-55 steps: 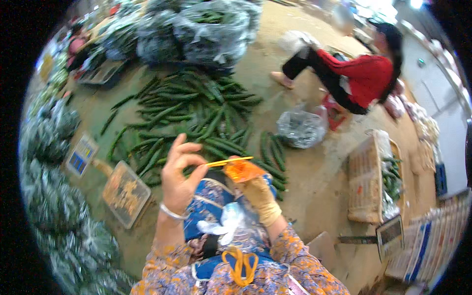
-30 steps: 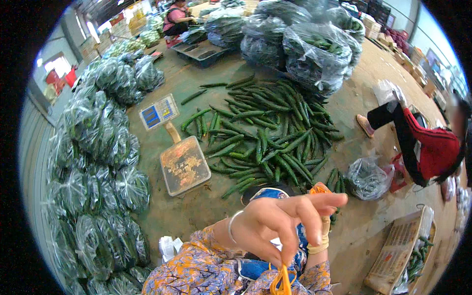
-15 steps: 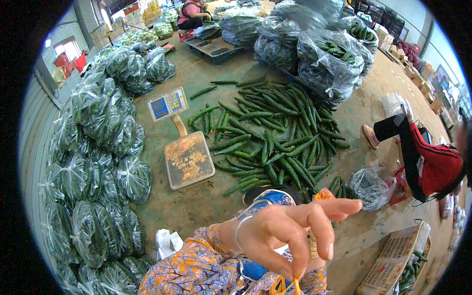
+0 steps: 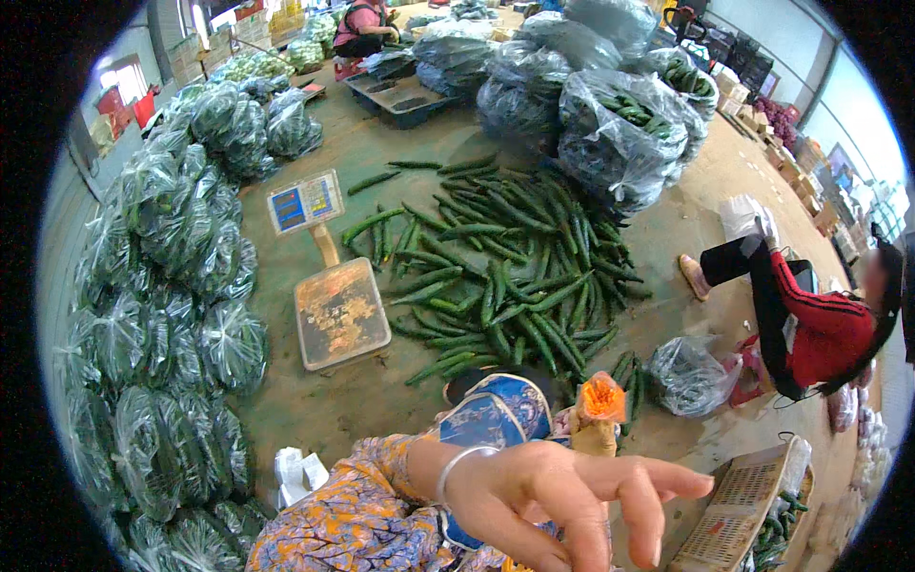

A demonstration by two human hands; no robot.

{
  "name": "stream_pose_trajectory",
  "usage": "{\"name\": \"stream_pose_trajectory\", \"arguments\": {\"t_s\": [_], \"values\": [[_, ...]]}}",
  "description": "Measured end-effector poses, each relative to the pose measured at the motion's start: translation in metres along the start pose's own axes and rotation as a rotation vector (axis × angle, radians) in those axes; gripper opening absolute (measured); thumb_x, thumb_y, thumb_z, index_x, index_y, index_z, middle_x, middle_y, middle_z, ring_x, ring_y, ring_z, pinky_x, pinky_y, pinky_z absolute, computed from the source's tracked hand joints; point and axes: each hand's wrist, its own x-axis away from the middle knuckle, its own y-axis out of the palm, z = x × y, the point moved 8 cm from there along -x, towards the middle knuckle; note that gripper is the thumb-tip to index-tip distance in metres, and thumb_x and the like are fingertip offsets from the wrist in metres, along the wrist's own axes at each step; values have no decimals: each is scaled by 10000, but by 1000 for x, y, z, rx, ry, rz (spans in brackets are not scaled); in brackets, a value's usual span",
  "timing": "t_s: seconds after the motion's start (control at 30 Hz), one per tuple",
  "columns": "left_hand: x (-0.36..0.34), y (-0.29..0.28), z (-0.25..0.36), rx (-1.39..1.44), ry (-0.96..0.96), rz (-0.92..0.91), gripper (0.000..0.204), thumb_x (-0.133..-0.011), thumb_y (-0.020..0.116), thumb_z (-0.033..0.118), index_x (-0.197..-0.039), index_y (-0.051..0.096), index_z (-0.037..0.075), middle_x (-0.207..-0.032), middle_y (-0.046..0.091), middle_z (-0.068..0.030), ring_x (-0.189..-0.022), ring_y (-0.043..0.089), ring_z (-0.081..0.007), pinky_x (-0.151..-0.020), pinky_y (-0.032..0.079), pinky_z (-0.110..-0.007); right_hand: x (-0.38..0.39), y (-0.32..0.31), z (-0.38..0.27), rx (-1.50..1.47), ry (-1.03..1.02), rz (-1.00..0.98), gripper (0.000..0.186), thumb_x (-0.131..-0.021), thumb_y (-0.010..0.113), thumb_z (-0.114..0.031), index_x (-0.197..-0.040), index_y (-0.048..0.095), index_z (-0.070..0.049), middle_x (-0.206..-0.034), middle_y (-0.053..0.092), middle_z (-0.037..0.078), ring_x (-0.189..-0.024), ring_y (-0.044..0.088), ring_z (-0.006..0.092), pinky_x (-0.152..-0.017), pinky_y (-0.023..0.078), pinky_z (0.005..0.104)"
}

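My left hand (image 4: 558,491), with a pale bracelet at the wrist, reaches in over my patterned clothing. Its thumb and index finger close together at the lower edge, where the pinched orange string is mostly cut off; the other fingers stretch to the right. Just beyond the hand stands a tan, upright thing with a ragged orange top (image 4: 602,398); I cannot make out its kind. My right hand does not show. Ahead lies a heap of dark green cucumbers (image 4: 534,253) on the floor, and my blue shoe cover (image 4: 496,410) is at its near side.
Left of the heap stands a scale (image 4: 341,310) with a display. Bagged cucumbers (image 4: 181,334) line the left; large filled bags (image 4: 624,133) stand behind. At right are a seated person in red (image 4: 824,324), a clear plastic bag (image 4: 694,374) and a crate (image 4: 739,496). Another person (image 4: 362,29) crouches far off.
My left hand has moved down and slightly right, taking the pinched string almost out of view. The orange-topped thing now shows more fully. The whole scene has shifted a little left.
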Motion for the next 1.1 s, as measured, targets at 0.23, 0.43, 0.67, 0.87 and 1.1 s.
{"name": "stream_pose_trajectory", "arguments": {"t_s": [0.23,0.43,0.67,0.87,1.1], "values": [[7,13,-3,217,-368,-8,772,-897,496,493,-1265,428,-182,-1334,356,-383,-1358,206,-495,-1069,165,-593,-5,-7,-1,202,-65,79,371,-927,516,-351,-1210,587,-122,-1138,642,43,-995,609,197,-897,440,331],[26,32,-5,431,-270,-26,1108,-833,498,677,-1429,45,-140,-1445,88,-421,-1342,285,-462,-1036,248,-599,-9,-6,-23,267,-287,236,339,-914,536,-343,-1076,648,-67,-1067,668,62,-981,619,220,-861,462,344],[6,19,-18,447,-678,288,863,-856,553,562,-1418,286,-37,-1460,267,-271,-1401,135,-419,-1109,98,-520,-3,4,-11,291,-139,87,254,-898,549,-269,-1075,638,-110,-1055,672,72,-950,625,235,-857,468,343],[49,-41,-3,-364,-741,496,1048,-819,564,626,-1467,97,-54,-1494,215,-277,-1416,174,-371,-1131,147,-469,-6,-9,-15,-198,-91,151,351,-908,511,-247,-1236,589,-150,-1155,624,58,-1106,563,231,-979,400,352],[160,-122,20,-935,-1031,790,644,-837,643,113,-1402,354,-3,-1432,394,-153,-1344,357,-260,-1094,263,-388,-11,-1,-7,-187,-49,73,326,-890,524,-216,-1194,612,-139,-1140,628,54,-1042,591,236,-952,421,356]]}}
